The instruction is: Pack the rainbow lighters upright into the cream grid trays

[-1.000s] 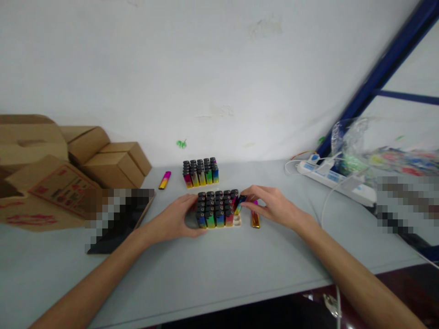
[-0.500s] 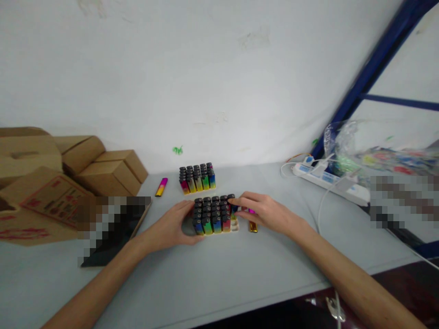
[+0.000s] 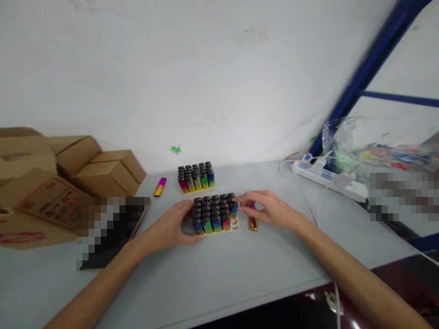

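Observation:
Rows of black-topped lighters [image 3: 216, 222] in several colours stand upright in a pale tray [image 3: 235, 225], whose front right slots are bare. My left hand [image 3: 174, 225] is wrapped round the tray's left side, thumb at its front corner. At the right end, my right hand [image 3: 265, 208] has its fingertips beside a blue and yellow lighter [image 3: 233, 212]; whether they still pinch it is too small to tell. A pink and gold lighter [image 3: 253, 221] lies under and beside my right hand. Another pink and yellow lighter [image 3: 159, 187] lies at the back left.
Behind stands a second tray of upright lighters [image 3: 196, 179]. Cardboard boxes [image 3: 106, 176] and a dark flat object [image 3: 116, 237] are at the left. A white power strip [image 3: 331, 180] with cables and a plastic bag [image 3: 387, 153] lie at the right.
My right hand has shifted slightly right and up, and the blue and yellow lighter at the tray's right end shows more. My left hand stays at the tray.

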{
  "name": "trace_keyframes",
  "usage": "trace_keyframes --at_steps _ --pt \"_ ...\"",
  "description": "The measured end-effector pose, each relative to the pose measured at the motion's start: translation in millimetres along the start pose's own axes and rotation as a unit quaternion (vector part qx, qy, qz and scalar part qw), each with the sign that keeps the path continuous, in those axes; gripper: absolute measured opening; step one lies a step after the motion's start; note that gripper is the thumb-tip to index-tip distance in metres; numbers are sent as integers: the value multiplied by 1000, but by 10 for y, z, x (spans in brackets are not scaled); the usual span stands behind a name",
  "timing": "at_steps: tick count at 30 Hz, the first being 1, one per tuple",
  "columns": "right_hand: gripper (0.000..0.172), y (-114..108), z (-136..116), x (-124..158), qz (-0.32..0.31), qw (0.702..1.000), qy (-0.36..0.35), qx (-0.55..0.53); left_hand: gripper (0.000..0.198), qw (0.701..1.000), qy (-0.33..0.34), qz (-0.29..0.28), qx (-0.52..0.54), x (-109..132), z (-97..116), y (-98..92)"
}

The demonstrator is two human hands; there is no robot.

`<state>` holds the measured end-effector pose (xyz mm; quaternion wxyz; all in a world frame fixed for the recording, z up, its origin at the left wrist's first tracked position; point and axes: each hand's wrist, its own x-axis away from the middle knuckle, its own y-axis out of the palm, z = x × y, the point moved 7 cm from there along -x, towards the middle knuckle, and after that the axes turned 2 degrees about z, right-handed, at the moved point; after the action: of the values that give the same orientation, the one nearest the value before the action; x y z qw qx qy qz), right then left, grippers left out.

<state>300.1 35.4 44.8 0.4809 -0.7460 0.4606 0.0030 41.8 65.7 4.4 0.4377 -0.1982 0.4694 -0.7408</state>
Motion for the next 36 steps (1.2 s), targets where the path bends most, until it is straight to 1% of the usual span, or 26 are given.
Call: trace_keyframes --at_steps 2,4,6,8,10,12,14,16,19,22,24,26,28,30,31,33,35,36 --pt "25 -5 -6 -9 -6 1000 7 -15 68 1000 -4 -1 -4 1 -1 -1" --pt "26 -60 40 -15 3 999 33 -41 64 1000 1 -2 -7 2 13 -7" --pt "28 -155 151 -8 23 996 75 -48 61 1000 10 0 -5 2 36 -17" --pt "29 -232 300 19 27 992 119 -9 59 1000 16 6 -3 2 47 -29" --pt "32 -254 446 63 3 986 159 46 61 1000 13 8 -3 1 41 -33" --pt "41 -229 552 117 -28 976 198 84 64 1000 8 8 -1 -1 31 -32" --pt "49 -169 578 156 -56 967 226 105 67 1000 7 7 2 -2 28 -29" --pt "52 -87 538 170 -86 957 239 140 68 1000 8 6 4 -1 28 -24" --pt "48 20 456 157 -124 939 248 201 68 1000 7 4 3 9 9 -9" --pt "28 53 437 126 -124 942 243 198 73 1000 0 10 -9 20 -30 -8" --pt "16 2 482 108 -92 950 243 175 73 1000 -1 12 -16 23 -35 -14" --pt "13 -90 544 98 -41 958 249 134 68 1000 3 11 -17 19 -12 -25" --pt "19 -168 571 82 10 968 245 48 61 1000 11 9 -13 13 29 -37" --pt "29 -201 538 52 43 970 227 -75 55 1000 19 6 -7 8 61 -42" --pt "33 -202 502 33 52 965 215 -140 54 1000 22 7 -4 7 67 -43" --pt "39 -179 417 -4 61 944 199 -258 55 1000 25 13 1 6 56 -41" --pt "42 -136 347 -35 63 919 195 -337 58 999 31 18 5 5 38 -35" --pt "44 -117 326 -48 66 912 195 -355 59 999 34 20 6 5 29 -32"
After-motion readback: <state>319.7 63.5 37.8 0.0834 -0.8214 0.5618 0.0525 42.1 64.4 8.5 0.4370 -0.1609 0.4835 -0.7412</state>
